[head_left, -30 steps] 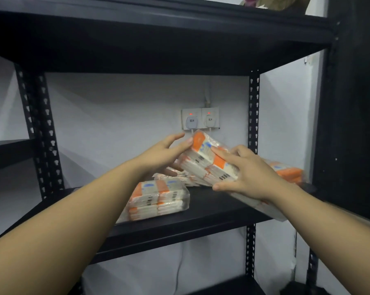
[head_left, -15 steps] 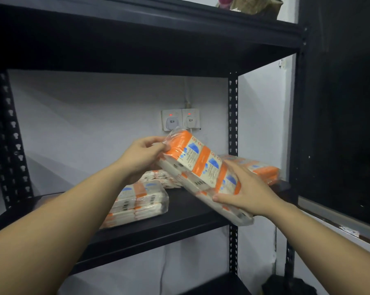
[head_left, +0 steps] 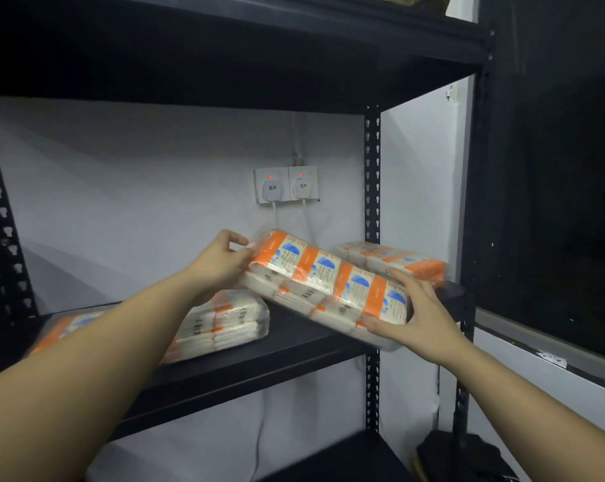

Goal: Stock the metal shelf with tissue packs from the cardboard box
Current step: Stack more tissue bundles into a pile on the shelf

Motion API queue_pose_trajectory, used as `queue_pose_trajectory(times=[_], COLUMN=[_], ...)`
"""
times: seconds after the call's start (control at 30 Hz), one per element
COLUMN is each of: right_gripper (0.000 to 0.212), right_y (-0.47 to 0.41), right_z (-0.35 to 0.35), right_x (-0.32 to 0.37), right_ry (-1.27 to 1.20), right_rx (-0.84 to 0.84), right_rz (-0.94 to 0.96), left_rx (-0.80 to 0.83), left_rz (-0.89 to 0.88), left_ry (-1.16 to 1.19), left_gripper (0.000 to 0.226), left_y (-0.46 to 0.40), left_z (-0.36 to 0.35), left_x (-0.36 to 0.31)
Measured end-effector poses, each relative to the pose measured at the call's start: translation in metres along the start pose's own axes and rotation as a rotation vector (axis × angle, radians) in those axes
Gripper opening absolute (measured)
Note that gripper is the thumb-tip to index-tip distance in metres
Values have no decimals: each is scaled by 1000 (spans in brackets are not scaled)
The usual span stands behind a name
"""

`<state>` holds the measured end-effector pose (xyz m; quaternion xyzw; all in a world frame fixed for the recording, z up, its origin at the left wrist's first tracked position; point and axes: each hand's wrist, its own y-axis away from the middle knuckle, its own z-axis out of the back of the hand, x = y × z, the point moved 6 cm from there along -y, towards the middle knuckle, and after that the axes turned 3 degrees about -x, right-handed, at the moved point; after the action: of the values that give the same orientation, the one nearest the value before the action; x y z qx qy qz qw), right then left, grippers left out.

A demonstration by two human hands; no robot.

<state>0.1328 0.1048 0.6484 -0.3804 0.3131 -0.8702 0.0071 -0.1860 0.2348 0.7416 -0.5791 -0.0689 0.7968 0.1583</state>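
Held tissue pack (head_left: 329, 287): white wrap, orange bands, blue drop shapes; pack at 3 o'clock (head_left: 395, 259): same orange and white; metal shelf (head_left: 294, 339): black; wall (head_left: 137, 203): pale grey-white.

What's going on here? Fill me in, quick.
A person is stocking a black metal shelf with tissue packs. Both hands grip one long orange-and-white pack, the left hand at its far end and the right hand at its near end, holding it tilted above the shelf board. Another pack already lies on the shelf under the left forearm, and one more sits at the back right. The cardboard box is not in view.
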Motion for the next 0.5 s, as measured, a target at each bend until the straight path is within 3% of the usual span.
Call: queue_pose_trajectory(times=[0.07, 0.13, 0.27, 0.37, 0.5], right_gripper=[105, 107, 88, 86, 85], right_y=[1, 2, 7, 13, 20], right_z=[-2, -3, -2, -2, 0], right_x=[-1, -3, 0, -3, 1], right_ry=[-5, 23, 11, -84, -119], right_rx=[-20, -35, -32, 2, -12], right_rz=[-19, -40, -60, -107, -122], left_rx=[-35, -31, 155, 139, 90], left_rz=[-2, -39, -78, -105, -165], left_ry=[-111, -217, -362, -556, -681], left_gripper=[19, 31, 51, 63, 53], left_y=[-5, -7, -4, -12, -22], left_z=[0, -2, -10, -4, -2], left_x=[6, 9, 17, 27, 29])
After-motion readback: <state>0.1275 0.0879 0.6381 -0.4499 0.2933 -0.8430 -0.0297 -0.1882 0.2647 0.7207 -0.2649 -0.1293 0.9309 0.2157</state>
